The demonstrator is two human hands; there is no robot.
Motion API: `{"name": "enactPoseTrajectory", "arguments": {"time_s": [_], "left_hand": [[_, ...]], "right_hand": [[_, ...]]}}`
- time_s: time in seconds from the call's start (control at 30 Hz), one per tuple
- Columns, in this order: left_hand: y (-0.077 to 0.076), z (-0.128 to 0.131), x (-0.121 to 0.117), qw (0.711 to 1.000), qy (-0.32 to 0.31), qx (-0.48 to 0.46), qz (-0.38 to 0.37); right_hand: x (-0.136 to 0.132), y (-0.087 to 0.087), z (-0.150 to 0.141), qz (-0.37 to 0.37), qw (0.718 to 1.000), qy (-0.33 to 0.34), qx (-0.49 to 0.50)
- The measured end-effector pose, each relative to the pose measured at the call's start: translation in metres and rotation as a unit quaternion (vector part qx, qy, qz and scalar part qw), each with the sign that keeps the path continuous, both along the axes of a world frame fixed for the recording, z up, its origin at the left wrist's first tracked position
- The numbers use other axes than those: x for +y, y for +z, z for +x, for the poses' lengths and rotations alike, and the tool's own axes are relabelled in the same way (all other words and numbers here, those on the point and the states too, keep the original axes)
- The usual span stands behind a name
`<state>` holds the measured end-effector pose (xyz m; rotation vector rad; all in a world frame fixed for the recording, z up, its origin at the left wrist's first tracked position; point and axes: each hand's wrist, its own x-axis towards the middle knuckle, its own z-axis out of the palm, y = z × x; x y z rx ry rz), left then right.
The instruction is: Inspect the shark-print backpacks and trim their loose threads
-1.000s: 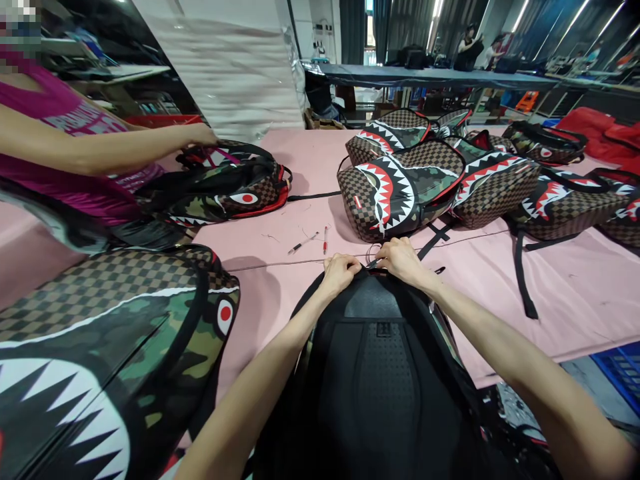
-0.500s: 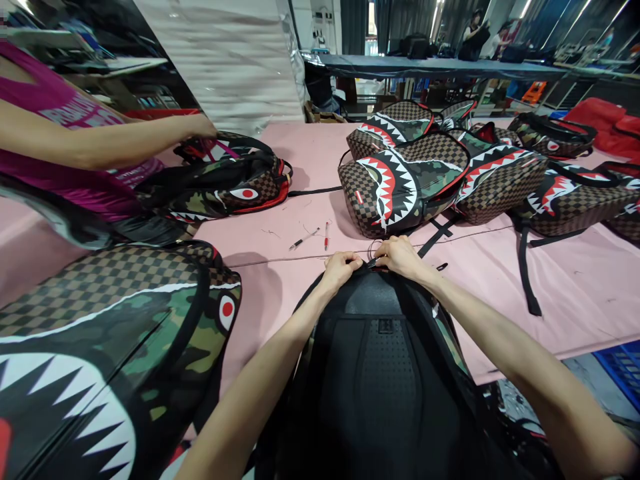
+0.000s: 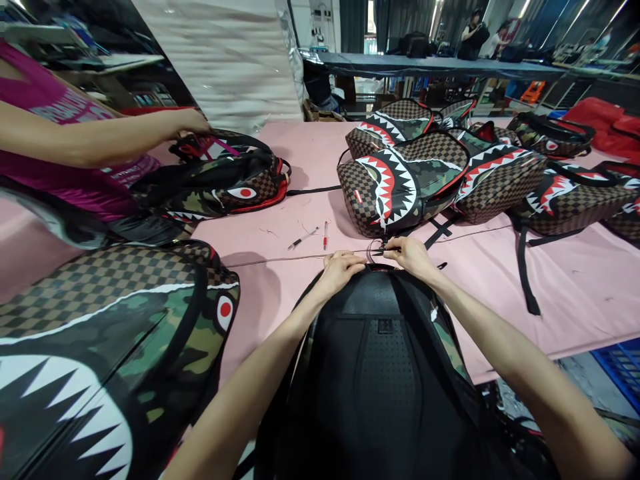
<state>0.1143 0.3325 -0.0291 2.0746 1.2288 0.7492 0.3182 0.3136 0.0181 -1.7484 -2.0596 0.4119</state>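
Note:
A black backpack (image 3: 385,373) stands in front of me, its padded back panel toward me. At its top edge, my left hand (image 3: 344,270) is closed with the fingers on the rim. My right hand (image 3: 410,257) pinches a small dark tool with thin points, which looks like thread snips (image 3: 383,252), just above the rim. Its points face left, toward my left hand. A thin dark loop shows beside the tool. The fingertips of my left hand are partly hidden behind the rim.
Several shark-mouth backpacks (image 3: 385,193) lie across the pink table (image 3: 270,233) ahead and right. Another large backpack (image 3: 150,320) is close on my left. Two pens (image 3: 304,238) lie beyond. A co-worker's hand (image 3: 193,122) is at a backpack (image 3: 240,180) on the left.
My right hand has moved slightly right and away from the left, and the dark pointed tool shows more clearly. My left hand remains at the rim. The co-worker's hand has shifted slightly left.

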Motion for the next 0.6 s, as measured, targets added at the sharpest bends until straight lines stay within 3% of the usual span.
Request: {"name": "enactPoseTrajectory", "arguments": {"time_s": [0.07,0.2,0.4,0.5,0.6], "left_hand": [[0.003,-0.001,-0.002,0.99,-0.057,0.077,0.105],[0.019,0.0,-0.005,0.927,-0.166,0.214,0.262],[0.034,0.01,-0.004,0.824,-0.282,0.324,0.368],[0.033,0.013,-0.001,0.826,-0.293,0.323,0.358],[0.027,0.013,0.002,0.876,-0.258,0.29,0.286]], "right_hand": [[-0.005,-0.002,0.004,-0.008,0.999,-0.025,0.033],[-0.012,-0.007,0.006,-0.028,0.992,-0.061,0.106],[-0.012,-0.018,0.007,-0.034,0.982,-0.063,0.175],[-0.015,-0.02,0.007,-0.045,0.983,-0.062,0.167],[-0.02,-0.015,0.005,-0.05,0.988,-0.055,0.134]]}}
